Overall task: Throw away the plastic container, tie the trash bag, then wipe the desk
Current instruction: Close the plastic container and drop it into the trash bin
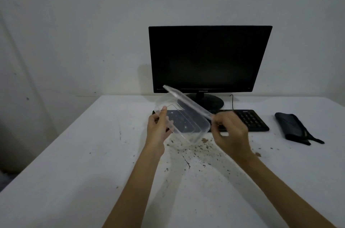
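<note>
two hands on the container (183, 123) now, at the middle of the frame, raised clear of the desk (74, 162) and in front of the keyboard (250, 120). my left hand (158, 129) grasps the tub's near left edge, thumb up on the rim. my right hand (230, 130) pinches the lid (186, 100) by its lower right corner; the lid stands tilted, open like a flap, its far end up against the monitor (209, 58).

the step in hand, as i judge it, is closing the lid so the thing goes out in one piece. to do it well i would keep the left hand firm and level, swing the lid down with the right, and press along the rim until it seats. thin clear plastic flexes, so a hard squeeze could pop a corner loose.

crumbs and brown spots lie on the desk below, centre and lower centre of the frame; tipping the tub could add more. no trash bag is in view, so i would have to turn to find it. a dark cloth (295, 127) lies folded at right, near the keyboard, likely for the wiping.
</note>
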